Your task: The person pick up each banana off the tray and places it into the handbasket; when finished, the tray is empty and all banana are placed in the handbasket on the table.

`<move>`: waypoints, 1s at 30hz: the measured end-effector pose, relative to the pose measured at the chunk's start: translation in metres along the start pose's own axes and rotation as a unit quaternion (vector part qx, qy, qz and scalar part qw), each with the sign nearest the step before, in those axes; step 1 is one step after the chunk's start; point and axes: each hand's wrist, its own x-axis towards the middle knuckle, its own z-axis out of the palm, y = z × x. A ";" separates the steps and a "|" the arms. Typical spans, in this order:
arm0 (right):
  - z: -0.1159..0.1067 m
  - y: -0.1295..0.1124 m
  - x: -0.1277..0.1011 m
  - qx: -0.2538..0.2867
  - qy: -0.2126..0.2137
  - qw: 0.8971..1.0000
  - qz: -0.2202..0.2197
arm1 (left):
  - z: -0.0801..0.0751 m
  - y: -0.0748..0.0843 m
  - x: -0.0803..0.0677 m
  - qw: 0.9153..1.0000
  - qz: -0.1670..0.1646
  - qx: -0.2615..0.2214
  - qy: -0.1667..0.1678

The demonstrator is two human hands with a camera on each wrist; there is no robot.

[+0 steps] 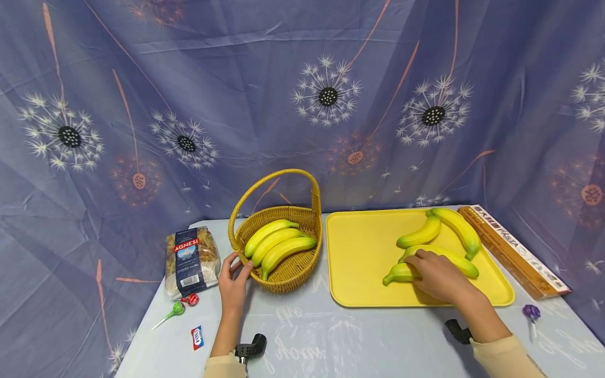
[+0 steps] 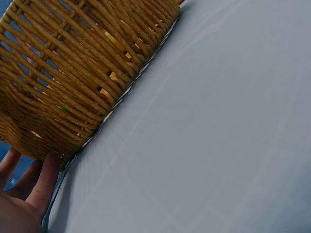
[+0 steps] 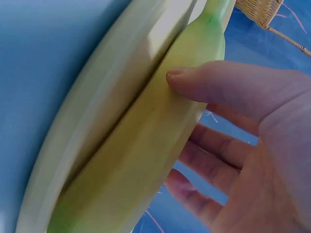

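Note:
My left hand (image 1: pixel 232 287) touches the near left side of a wicker basket (image 1: pixel 283 286) with its thumb and fingers. In the left wrist view its fairly straight fingers (image 2: pixel 46 182) rest against the woven wall (image 2: pixel 97 63). Three bananas (image 1: pixel 287 253) lie side by side in the basket. Over the yellow tray (image 1: pixel 364 262), my right hand (image 1: pixel 441 275) holds the front banana (image 1: pixel 398 274), thumb on the near side and fingers on the far side. The right wrist view shows this banana (image 3: pixel 131 145) along the tray's rim (image 3: pixel 73 126); some fingertips are hidden behind it.
Behind the right hand lie a long banana (image 1: pixel 460 261), a short one (image 1: pixel 420 233) and a curved one (image 1: pixel 458 226). A pasta box (image 1: pixel 515 252) flanks the tray. Left are a pasta bag (image 1: pixel 191 262), lollipops (image 1: pixel 177 308) and a small packet (image 1: pixel 197 337). Another lollipop (image 1: pixel 531 313) lies right.

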 end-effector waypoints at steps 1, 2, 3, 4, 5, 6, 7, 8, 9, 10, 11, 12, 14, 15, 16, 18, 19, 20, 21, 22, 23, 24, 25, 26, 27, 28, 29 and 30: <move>0.001 0.000 -0.001 0.003 -0.002 1.000 -0.002 | 0.000 0.000 0.000 1.000 -0.001 -0.001 -0.001; 0.001 0.000 -0.001 0.007 -0.004 1.000 -0.003 | 0.000 0.000 0.001 1.000 -0.002 0.000 -0.001; 0.002 0.000 -0.001 0.008 -0.006 1.000 -0.005 | 0.000 -0.001 0.001 1.000 -0.003 -0.001 -0.001; 0.002 0.000 0.000 0.010 -0.008 1.000 -0.008 | 0.000 -0.001 0.001 1.000 -0.004 -0.001 0.000; 0.002 -0.001 0.001 0.011 -0.011 1.000 -0.011 | 0.001 -0.001 0.002 1.000 -0.005 -0.001 -0.001; 0.002 -0.001 0.002 0.013 -0.014 1.000 -0.013 | 0.001 -0.001 0.002 1.000 -0.006 -0.001 -0.002; 0.002 -0.002 0.003 0.013 -0.016 1.000 -0.015 | 0.001 -0.001 0.002 1.000 -0.005 -0.001 -0.001; 0.002 -0.003 0.004 0.013 -0.019 1.000 -0.016 | 0.001 -0.001 0.002 1.000 -0.005 -0.001 -0.001; 0.002 -0.003 0.005 0.016 -0.022 0.999 -0.017 | 0.001 -0.001 0.002 1.000 -0.005 -0.001 -0.002; 0.002 -0.004 0.005 0.020 -0.025 0.999 -0.015 | 0.001 -0.001 0.002 1.000 -0.005 -0.001 -0.002; 0.002 -0.005 0.006 0.024 -0.027 0.999 -0.014 | 0.001 -0.001 0.002 1.000 -0.006 -0.001 -0.002; 0.002 -0.005 0.007 0.028 -0.028 0.999 -0.012 | 0.001 -0.001 0.002 1.000 -0.007 -0.001 -0.002; 0.001 -0.006 0.009 0.045 -0.028 0.999 -0.003 | 0.000 -0.001 0.001 1.000 -0.007 0.001 -0.001; 0.001 -0.007 0.011 0.054 -0.028 0.998 0.004 | 0.000 -0.001 0.001 1.000 -0.007 0.002 -0.001; 0.000 -0.007 0.012 0.063 -0.024 0.998 0.011 | 0.000 -0.001 0.001 1.000 -0.007 0.002 0.000; -0.003 -0.007 0.015 0.081 -0.012 0.996 0.030 | 0.000 -0.002 0.002 1.000 -0.005 0.003 0.000; -0.004 -0.007 0.017 0.090 -0.006 0.995 0.041 | 0.000 -0.002 0.002 1.000 -0.005 0.003 -0.001; -0.005 -0.007 0.019 0.099 0.001 0.994 0.052 | 0.000 -0.002 0.002 1.000 -0.004 0.002 -0.001; -0.005 -0.008 0.021 0.103 0.006 0.993 0.058 | -0.001 -0.002 0.002 1.000 -0.003 0.003 -0.001; -0.004 -0.008 0.023 0.106 0.008 0.992 0.067 | -0.001 -0.002 0.003 1.000 -0.004 0.003 -0.002; -0.002 -0.009 0.024 0.108 0.006 0.991 0.073 | -0.001 -0.002 0.003 1.000 -0.003 0.004 -0.002; -0.001 -0.009 0.025 0.111 0.003 0.991 0.077 | -0.001 -0.002 0.003 1.000 -0.002 0.004 -0.002; 0.002 -0.010 0.026 0.110 -0.004 0.991 0.078 | -0.001 -0.002 0.003 1.000 -0.002 0.004 -0.002; 0.005 -0.011 0.026 0.106 -0.010 0.991 0.076 | -0.001 -0.002 0.003 1.000 -0.002 0.005 -0.002; 0.008 -0.012 0.026 0.101 -0.018 0.992 0.071 | -0.001 -0.002 0.003 1.000 -0.003 0.006 -0.002; 0.010 -0.014 0.025 0.096 -0.024 0.993 0.066 | -0.001 -0.003 0.003 1.000 -0.003 0.006 -0.003; 0.012 -0.016 0.025 0.089 -0.027 0.994 0.058 | -0.001 -0.002 0.002 1.000 -0.003 0.006 -0.002; 0.013 -0.017 0.024 0.083 -0.029 0.995 0.051 | -0.001 -0.002 0.002 1.000 -0.004 0.006 -0.003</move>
